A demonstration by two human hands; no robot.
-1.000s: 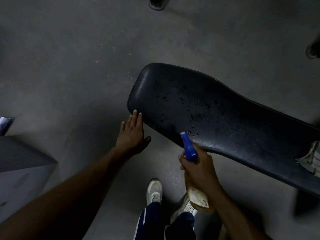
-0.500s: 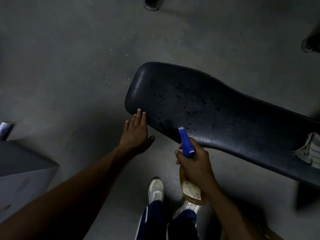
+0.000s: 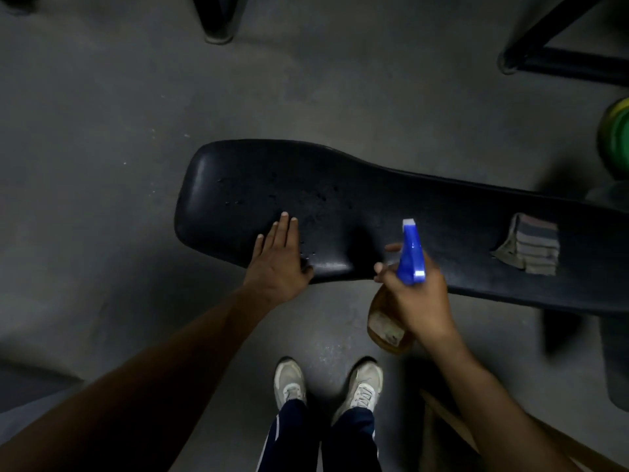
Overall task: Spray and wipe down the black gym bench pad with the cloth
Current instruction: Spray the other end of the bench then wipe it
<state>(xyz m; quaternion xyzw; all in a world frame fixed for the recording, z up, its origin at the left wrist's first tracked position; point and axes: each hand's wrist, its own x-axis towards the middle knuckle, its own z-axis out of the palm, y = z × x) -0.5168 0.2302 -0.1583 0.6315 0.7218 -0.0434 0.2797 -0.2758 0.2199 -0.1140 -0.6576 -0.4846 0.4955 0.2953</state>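
Observation:
The black bench pad [image 3: 357, 185] stretches from the centre to the right edge, its wide end at the left speckled with droplets. My left hand [image 3: 277, 264] lies flat on the near edge of that wide end, fingers extended. My right hand [image 3: 417, 294] grips a spray bottle [image 3: 410, 253] with a blue trigger head and amber body, its nozzle pointing over the pad's narrow middle. A folded striped cloth [image 3: 531, 243] rests on the pad to the right of the bottle, untouched.
Grey concrete floor lies all around. Black equipment legs [image 3: 218, 18] stand at the top, a black frame [image 3: 561, 59] at the top right, and a green weight plate [image 3: 617, 137] at the right edge. My white shoes [image 3: 326, 386] stand just in front of the bench.
The view has shifted right, bringing the cloth fully into view. My left hand moved from beside the pad's edge onto its surface. My right hand carried the bottle right along the pad.

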